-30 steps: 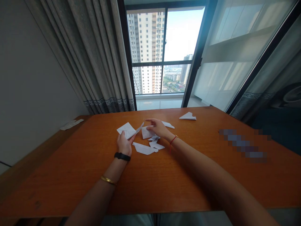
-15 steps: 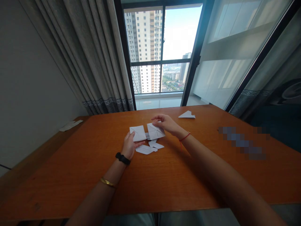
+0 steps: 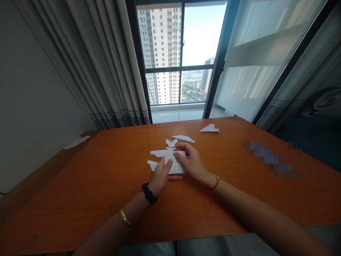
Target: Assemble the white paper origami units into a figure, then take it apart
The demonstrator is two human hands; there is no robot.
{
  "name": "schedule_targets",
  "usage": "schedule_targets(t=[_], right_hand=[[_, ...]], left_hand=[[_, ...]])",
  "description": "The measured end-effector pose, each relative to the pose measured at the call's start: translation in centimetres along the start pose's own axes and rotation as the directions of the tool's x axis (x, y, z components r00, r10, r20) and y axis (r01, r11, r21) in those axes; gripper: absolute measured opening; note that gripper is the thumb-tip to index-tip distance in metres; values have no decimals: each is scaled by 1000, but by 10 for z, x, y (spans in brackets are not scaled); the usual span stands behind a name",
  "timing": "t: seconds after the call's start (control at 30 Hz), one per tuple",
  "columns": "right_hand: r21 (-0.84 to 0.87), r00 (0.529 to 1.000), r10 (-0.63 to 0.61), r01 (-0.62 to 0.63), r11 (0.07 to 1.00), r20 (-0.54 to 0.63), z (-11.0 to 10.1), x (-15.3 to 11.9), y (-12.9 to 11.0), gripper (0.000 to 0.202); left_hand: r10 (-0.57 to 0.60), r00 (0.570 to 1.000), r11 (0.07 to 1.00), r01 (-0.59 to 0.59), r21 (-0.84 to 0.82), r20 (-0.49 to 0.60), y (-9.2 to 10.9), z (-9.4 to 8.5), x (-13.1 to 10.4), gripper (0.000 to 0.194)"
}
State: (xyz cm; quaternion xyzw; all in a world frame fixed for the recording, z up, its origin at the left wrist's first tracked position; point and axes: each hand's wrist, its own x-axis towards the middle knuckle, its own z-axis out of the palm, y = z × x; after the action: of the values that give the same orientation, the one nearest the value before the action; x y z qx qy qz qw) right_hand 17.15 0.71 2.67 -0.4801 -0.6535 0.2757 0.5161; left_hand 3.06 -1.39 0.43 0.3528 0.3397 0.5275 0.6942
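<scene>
A white folded paper square (image 3: 174,164) is held flat between my two hands above the wooden table. My left hand (image 3: 160,172) grips its left side, thumb on top and fingers beneath. My right hand (image 3: 192,160) closes on the right side, its thumb resting on the paper. Whether a second square lies under the top one cannot be seen. Just behind and left of the hands are several folded white paper pieces: a long one (image 3: 157,153), a pointed one (image 3: 152,165), a V-shaped one (image 3: 171,143) and a flat strip (image 3: 183,138).
A folded paper plane (image 3: 210,128) lies near the far edge of the table (image 3: 106,199). Pale flat paper (image 3: 76,142) rests at the left edge. A blurred patch (image 3: 271,159) covers something on the right. A window (image 3: 181,67) and grey curtains stand beyond.
Half a second ago each hand held a separate paper square, apart from each other. Both hands have come together and nearer, now on one visible square. The loose pieces behind are uncovered.
</scene>
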Motion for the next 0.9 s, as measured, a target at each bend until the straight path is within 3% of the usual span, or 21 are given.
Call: schedule_targets(t=[0.1, 0.2, 0.3, 0.4, 0.53, 0.63, 0.73, 0.9], right_hand=[[-39, 999, 31, -31, 999, -8, -3, -5, -3, 46], [5, 979, 95, -98, 995, 180, -13, -8, 6, 32], [37, 953, 136, -152, 988, 270, -30, -7, 21, 27], [-39, 934, 146, -141, 989, 327, -42, -6, 32, 24], [-150, 917, 132, -81, 985, 377, -42, -9, 36, 31], [-222, 924, 180, -109, 969, 337, -38, -13, 34, 37], [-255, 940, 202, -131, 958, 276, -38, -12, 31, 25], [-158, 951, 169, -131, 979, 258, -53, 1, 29, 23]], left_hand=[[151, 988, 989, -151, -6, -22, 0, 0, 0, 30], [242, 970, 968, -242, 62, 22, -1, 0, 0, 24], [224, 973, 955, -230, 186, 52, -6, -2, 2, 36], [169, 982, 941, -186, 281, 85, -15, -5, 4, 54], [164, 960, 896, -241, 373, 227, -27, -9, 6, 71], [157, 945, 834, -283, 473, 288, -32, -12, 8, 64], [159, 937, 771, -314, 553, 311, -30, -16, 11, 51], [216, 936, 517, -351, 780, 278, -15, -25, 13, 48]])
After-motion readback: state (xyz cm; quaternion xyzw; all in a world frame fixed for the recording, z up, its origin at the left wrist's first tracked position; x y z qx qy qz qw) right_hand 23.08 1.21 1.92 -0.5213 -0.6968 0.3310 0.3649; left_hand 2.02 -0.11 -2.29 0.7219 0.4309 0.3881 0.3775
